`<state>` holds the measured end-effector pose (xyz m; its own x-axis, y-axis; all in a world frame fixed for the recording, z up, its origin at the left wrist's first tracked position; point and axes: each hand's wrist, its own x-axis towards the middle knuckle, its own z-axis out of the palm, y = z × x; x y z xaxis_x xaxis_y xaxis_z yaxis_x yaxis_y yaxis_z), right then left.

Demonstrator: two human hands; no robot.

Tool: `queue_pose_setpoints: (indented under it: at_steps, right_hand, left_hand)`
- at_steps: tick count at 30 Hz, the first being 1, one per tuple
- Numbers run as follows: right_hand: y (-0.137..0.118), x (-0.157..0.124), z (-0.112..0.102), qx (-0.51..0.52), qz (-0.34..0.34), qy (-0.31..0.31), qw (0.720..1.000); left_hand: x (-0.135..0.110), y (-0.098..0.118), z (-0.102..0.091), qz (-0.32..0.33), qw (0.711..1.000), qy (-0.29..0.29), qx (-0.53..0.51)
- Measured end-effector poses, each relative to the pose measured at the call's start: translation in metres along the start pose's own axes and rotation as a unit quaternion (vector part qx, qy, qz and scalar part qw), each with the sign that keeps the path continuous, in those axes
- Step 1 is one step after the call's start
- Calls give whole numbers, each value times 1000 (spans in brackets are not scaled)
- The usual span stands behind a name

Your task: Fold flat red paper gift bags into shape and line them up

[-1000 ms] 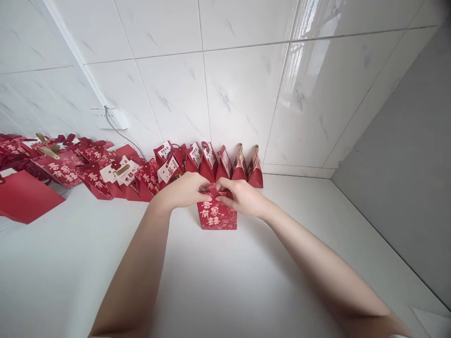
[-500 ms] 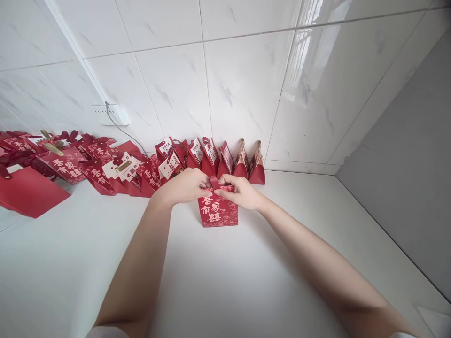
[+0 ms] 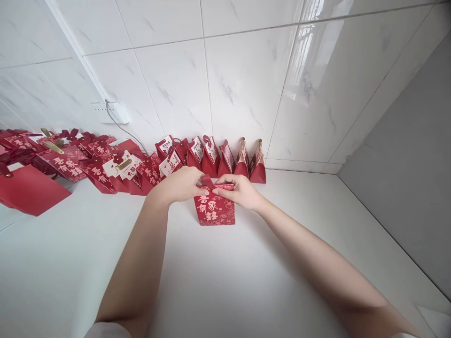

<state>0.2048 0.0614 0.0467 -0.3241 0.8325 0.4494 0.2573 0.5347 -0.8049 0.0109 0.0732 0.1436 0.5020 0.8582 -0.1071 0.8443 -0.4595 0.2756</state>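
A small red gift box (image 3: 214, 212) with white characters stands on the white surface (image 3: 218, 281) in front of me. My left hand (image 3: 181, 184) pinches the top flap of the box from the left, fingers closed on it. My right hand (image 3: 237, 190) presses on the top edge from the right, fingers curled around it. A red flap (image 3: 207, 181) sticks up between the two hands.
A row of closed red gift boxes (image 3: 225, 162) lines the tiled wall behind. More red boxes and bags (image 3: 66, 162) lie piled at the left, with a flat red bag (image 3: 28, 190) at the far left. A wall socket (image 3: 114, 112) with a cable sits above them.
The box's top flap has been bent leftward between my fingers. Both hands stay on the box top; the view has shifted slightly.
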Motion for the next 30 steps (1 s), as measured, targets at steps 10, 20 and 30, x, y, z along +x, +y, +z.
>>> queue_pose_setpoints:
  at_steps: [10, 20, 30]
  right_hand:
    - [-11, 0, -11, 13, -13, -9, 1000]
    - [-6, 0, -12, -91, -112, 2, 990]
    - [-18, -1, -24, -206, -168, -42, 963]
  left_hand:
    - [-3, 5, -3, 33, 999, -1, 8]
    - [0, 11, 1, 92, 994, 32, 56]
    - [-4, 8, -4, 72, 995, 0, 63]
